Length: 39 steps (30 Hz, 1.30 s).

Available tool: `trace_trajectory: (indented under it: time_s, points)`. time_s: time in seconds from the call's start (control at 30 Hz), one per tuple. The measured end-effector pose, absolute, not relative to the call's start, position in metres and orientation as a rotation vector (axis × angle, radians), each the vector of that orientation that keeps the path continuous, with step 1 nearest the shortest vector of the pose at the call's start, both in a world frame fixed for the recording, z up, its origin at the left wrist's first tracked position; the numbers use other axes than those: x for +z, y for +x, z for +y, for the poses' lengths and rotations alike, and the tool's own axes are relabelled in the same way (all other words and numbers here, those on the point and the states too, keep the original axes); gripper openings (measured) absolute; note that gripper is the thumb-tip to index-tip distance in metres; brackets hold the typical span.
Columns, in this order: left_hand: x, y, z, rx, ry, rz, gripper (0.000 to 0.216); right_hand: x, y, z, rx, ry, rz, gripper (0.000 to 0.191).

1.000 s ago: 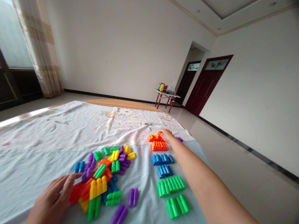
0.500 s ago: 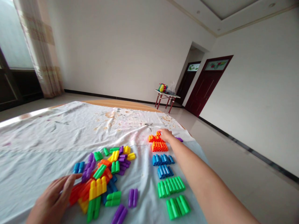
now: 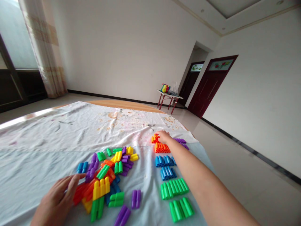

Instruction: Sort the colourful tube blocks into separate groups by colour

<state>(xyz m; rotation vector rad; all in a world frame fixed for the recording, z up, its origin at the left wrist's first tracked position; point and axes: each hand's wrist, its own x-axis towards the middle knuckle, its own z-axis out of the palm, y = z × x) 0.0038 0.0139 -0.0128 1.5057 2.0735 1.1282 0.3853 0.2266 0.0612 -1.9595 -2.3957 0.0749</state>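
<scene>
At the far right of the cloth, my right hand (image 3: 163, 137) has its fingers closed round the right end of the back row of orange plastic building blocks (image 3: 155, 138); the fingertips are partly hidden. A second orange row (image 3: 162, 147) lies just in front. My left hand (image 3: 55, 197) rests at the left edge of a mixed pile, fingers stretched out, the index fingertip beside a purple block (image 3: 92, 168). Red-orange blocks (image 3: 80, 193) lie by its thumb. On top of the pile are a yellow block (image 3: 101, 187) and a green block (image 3: 102, 172).
Blue rows (image 3: 168, 173) and green rows (image 3: 174, 188) lie along my right forearm, with purple blocks (image 3: 181, 142) beyond it. Loose purple blocks (image 3: 136, 199) lie between pile and rows. The flowered cloth (image 3: 70, 125) is wrinkled. A small table (image 3: 169, 95) stands far behind.
My right hand has shifted slightly at the orange row, and the orange block seen raised at its fingertips is now mostly covered. My left hand stays by the pile. The view has shifted slightly.
</scene>
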Motion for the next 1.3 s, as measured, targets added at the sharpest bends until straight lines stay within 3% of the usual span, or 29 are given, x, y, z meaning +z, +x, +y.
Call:
trace_trajectory:
  time_s: [0.57,0.87,1.03,1.3]
  points:
    - [-0.009,0.006,0.013,1.198,1.576,2.062,0.058,0.068,0.381,0.220,0.032,-1.890,-2.225,0.039]
    - [0.001,0.012,0.013,1.127,1.554,2.068,0.059,0.103,0.334,0.145,0.053,-1.371,-2.239,0.036]
    - [0.008,0.011,0.009,1.100,1.620,2.078,0.054,0.076,0.298,0.072,0.253,-1.020,-2.268,0.025]
    - [0.009,0.015,0.001,1.102,1.676,2.118,0.046,0.029,0.293,0.025,0.388,-1.082,-2.085,0.029]
